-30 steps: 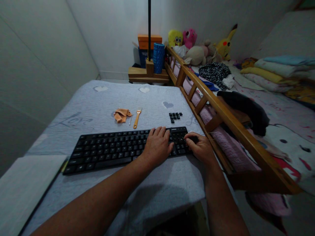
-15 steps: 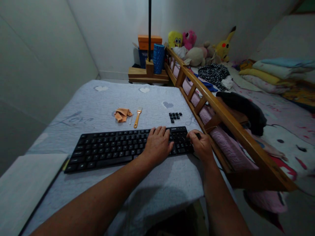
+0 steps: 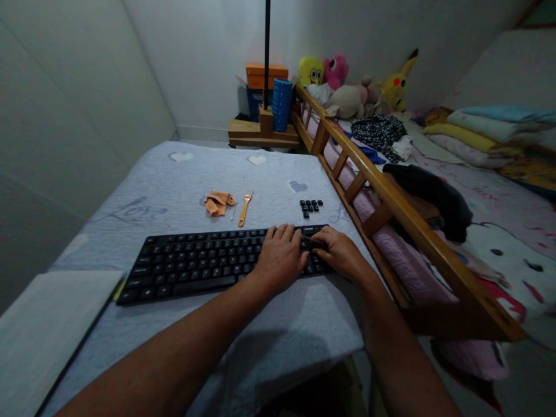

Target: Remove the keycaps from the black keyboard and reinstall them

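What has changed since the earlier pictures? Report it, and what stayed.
The right hand has moved left over the number pad, closer to the left hand. It partly hides a dark object, so any change of grip is unclear. The left hand stays on the keyboard; the loose keycaps, brush and orange cloth lie as before.

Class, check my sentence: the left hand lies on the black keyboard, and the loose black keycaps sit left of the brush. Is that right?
Wrong on one point: the loose black keycaps sit right of the brush, as the head view shows. The left hand does lie on the black keyboard.
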{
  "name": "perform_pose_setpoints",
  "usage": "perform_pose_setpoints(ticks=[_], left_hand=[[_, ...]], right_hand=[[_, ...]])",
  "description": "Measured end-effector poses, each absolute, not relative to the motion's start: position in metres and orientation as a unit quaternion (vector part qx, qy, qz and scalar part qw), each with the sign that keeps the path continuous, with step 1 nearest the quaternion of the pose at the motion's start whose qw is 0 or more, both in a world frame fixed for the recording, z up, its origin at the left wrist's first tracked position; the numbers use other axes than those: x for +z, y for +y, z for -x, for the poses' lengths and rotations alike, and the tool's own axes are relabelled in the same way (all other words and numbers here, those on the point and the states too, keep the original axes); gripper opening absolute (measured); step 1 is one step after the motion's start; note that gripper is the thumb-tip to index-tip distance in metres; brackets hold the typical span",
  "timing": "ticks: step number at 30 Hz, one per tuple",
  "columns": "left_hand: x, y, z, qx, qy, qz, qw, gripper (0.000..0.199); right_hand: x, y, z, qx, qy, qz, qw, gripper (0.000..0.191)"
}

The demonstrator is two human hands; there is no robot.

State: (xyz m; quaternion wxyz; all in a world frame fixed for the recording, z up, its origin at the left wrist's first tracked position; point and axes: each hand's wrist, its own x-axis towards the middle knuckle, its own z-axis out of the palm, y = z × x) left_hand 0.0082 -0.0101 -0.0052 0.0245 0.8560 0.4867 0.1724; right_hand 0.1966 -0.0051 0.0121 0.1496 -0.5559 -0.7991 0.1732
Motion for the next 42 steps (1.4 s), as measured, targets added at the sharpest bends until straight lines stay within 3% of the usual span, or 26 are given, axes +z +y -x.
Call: perform_pose_setpoints(ticks=[14, 27, 42], left_hand=[[-0.003, -0.01, -0.009, 0.159, 0.491, -0.856, 0.028, 0.046], [-0.006, -0.01, -0.008, 0.163, 0.492, -0.855, 0.025, 0.047], [-0.004, -0.011, -0.008, 0.161, 0.492, -0.855, 0.038, 0.047]], right_hand=[[0.036, 0.04, -0.218, 0.231, -0.704, 0.595, 0.311, 0.011], [-0.013, 0.084, -0.226, 0.272, -0.677, 0.599, 0.331, 0.022], [-0.015, 0.084, -0.229, 0.332, -0.649, 0.595, 0.338, 0.021]])
